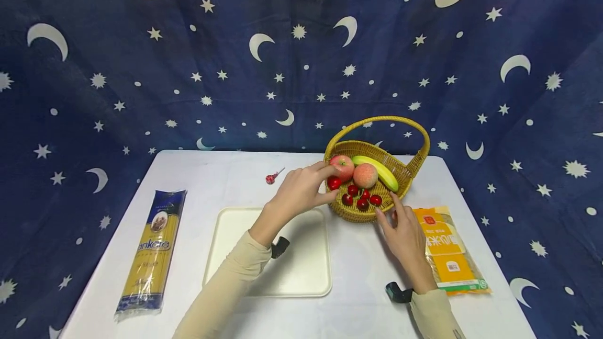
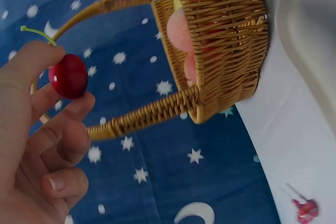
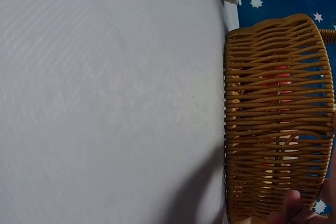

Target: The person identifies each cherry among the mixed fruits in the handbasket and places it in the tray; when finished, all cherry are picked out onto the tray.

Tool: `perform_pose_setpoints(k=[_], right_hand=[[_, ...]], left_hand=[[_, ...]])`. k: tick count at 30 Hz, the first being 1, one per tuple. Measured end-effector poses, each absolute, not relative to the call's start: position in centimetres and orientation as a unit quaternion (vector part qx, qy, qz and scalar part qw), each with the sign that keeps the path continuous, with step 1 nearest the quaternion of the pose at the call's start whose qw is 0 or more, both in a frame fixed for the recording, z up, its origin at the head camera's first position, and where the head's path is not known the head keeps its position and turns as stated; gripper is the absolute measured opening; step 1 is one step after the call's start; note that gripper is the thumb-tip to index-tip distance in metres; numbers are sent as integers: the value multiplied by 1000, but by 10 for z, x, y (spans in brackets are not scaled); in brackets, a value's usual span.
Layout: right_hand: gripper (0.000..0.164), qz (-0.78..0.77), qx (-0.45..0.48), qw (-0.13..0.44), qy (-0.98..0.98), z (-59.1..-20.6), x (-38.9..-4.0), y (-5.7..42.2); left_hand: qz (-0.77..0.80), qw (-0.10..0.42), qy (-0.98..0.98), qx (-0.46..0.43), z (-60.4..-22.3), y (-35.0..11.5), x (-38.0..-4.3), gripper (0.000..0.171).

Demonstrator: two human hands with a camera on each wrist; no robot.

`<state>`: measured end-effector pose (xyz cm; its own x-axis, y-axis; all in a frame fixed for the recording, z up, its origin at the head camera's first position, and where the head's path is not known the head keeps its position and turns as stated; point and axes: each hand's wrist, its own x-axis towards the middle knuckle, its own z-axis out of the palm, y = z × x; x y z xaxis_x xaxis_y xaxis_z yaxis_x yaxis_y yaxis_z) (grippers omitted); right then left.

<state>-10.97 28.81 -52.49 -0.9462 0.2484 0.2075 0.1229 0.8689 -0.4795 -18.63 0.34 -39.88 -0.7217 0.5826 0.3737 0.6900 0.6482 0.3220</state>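
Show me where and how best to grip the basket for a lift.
I'd take the basket by the top of its handle, coming from above. The slim arch rises well over the apple and banana, so a grasp wrapped around it would probably avoid the fruit.

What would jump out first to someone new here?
Probably the wicker basket of fruit, right of centre in the head view, with the right hand at its near edge. Next, the red cherry the left hand pinches at the basket's left side. A dark blue starry cloth hangs behind.
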Motion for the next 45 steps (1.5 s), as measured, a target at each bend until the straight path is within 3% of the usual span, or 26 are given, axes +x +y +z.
perform_pose_setpoints(k=[14,27,33,45], right_hand=[[71,239,-105,135,-956,-527,-111,287],[69,248,-104,143,-952,-526,-109,287],[68,251,-104,146,-951,-524,-110,283],[68,255,-105,139,-951,-526,-110,284]], left_hand=[[-290,186,-904,-253,-416,-67,-149,28],[-268,205,-925,-175,-435,-131,-128,36],[-258,179,-938,-143,-450,-147,-123,35],[-214,73,-971,-71,-490,-168,-127,38]])
